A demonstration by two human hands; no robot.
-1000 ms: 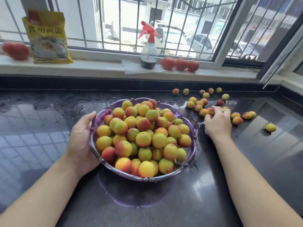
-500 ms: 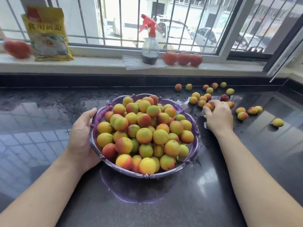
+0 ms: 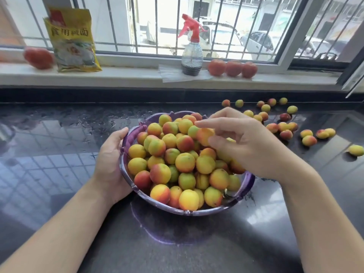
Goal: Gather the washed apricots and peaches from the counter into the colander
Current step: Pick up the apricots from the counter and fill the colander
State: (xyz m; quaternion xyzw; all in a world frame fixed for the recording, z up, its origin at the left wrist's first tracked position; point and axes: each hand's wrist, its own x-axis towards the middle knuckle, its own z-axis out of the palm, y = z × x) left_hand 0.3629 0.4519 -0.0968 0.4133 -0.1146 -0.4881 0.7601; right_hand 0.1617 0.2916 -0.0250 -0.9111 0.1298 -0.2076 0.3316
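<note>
A purple colander (image 3: 131,139) heaped with yellow-orange apricots and peaches (image 3: 185,162) sits on the wet black counter (image 3: 59,146). My left hand (image 3: 110,164) grips its left rim, thumb over the edge. Above the pile, my right hand (image 3: 246,146) hovers with fingers loosely spread. A blurred apricot (image 3: 204,135) is right at its fingertips, over the heap. Several loose fruits (image 3: 285,134) lie on the counter to the back right, and a lone yellow one (image 3: 356,150) sits far right.
On the windowsill stand a spray bottle (image 3: 192,56) with a red trigger, a yellow packet (image 3: 72,40), three tomatoes (image 3: 233,68) and another tomato (image 3: 39,58) at the left. A barred window runs behind. Water drops cover the counter behind the colander.
My right hand has come from the loose fruit at the back right to above the colander, bringing an apricot, and its fingers have spread. My left hand has stayed on the rim.
</note>
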